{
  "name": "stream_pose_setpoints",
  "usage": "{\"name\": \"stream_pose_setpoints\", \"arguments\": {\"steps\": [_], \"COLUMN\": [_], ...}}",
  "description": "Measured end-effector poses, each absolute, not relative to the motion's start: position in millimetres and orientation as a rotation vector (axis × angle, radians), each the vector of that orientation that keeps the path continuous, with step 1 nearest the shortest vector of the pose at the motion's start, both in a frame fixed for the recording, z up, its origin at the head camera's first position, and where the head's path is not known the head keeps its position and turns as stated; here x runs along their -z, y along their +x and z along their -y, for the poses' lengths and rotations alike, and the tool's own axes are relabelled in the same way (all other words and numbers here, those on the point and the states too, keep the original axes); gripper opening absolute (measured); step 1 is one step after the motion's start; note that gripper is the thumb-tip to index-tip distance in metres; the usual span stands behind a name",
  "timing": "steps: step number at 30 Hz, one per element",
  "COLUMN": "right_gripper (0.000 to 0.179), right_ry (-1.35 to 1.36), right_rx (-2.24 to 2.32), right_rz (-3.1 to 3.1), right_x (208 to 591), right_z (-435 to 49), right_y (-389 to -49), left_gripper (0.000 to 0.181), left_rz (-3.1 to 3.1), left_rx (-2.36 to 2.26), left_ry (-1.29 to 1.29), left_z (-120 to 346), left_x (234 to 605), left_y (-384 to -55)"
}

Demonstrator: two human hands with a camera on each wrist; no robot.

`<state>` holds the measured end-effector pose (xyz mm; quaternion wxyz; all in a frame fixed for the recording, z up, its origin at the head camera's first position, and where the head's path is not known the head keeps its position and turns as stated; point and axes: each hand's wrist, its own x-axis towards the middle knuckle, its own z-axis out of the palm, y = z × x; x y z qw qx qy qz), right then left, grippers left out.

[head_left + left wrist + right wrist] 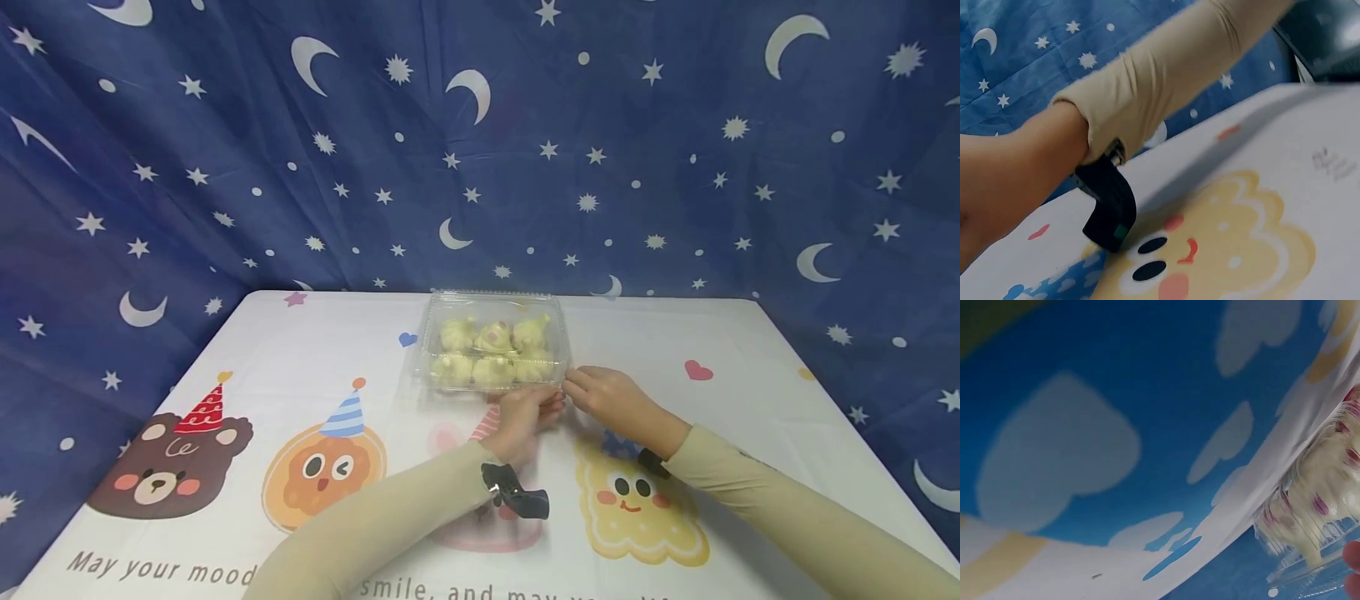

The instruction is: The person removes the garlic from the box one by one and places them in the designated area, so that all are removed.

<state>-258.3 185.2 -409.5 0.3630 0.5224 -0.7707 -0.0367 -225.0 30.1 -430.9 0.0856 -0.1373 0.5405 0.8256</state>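
A clear plastic clamshell box (491, 302) stands toward the back of the table with its lid down. Inside are several pale yellow, garlic-like bulbs (493, 370); up close one bulb (1329, 494) shows purple-pink marks and a short stem. Both hands meet at the box's front right corner. My right hand (611, 400) pinches the rim there, its fingertips (1352, 556) against the clear edge. My left hand (521, 419) lies just in front of the box, fingers pointing right along the front edge; I cannot tell whether they grip it.
A white tablecloth (352, 333) printed with a bear, other cartoon faces and lettering covers the table. Behind it hangs a blue curtain (525, 192) with moons and stars. Each wrist wears a black device, as on the right wrist (1110, 200). A dark object (1329, 37) shows beyond the table edge.
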Motion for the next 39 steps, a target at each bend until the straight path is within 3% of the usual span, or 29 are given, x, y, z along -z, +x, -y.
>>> {"name": "stream_pose_setpoints", "arguments": {"steps": [12,17,32,39], "right_gripper": [0.011,0.028,0.027,0.027], "right_ry": [1.192,1.145,1.113,1.049], "right_rx": [0.154,0.178,-0.125,0.040], "right_rz": [2.049,2.059,2.158,2.155], "right_x": [409,407,408,402], "right_z": [-175,-170,-169,-164], "right_y": [-248,-249,-251,-243], "left_gripper": [0.022,0.020,0.022,0.013], "left_rz": [-1.664,-1.684,-1.595,-1.527], "left_rx": [-2.506,-2.495,-2.521,-2.525], "left_ry": [-0.456,-0.428,-0.384,-0.431], "left_z": [-34,-35,-34,-31], "left_x": [429,433,433,431], "left_y": [-222,-220,-217,-220]}}
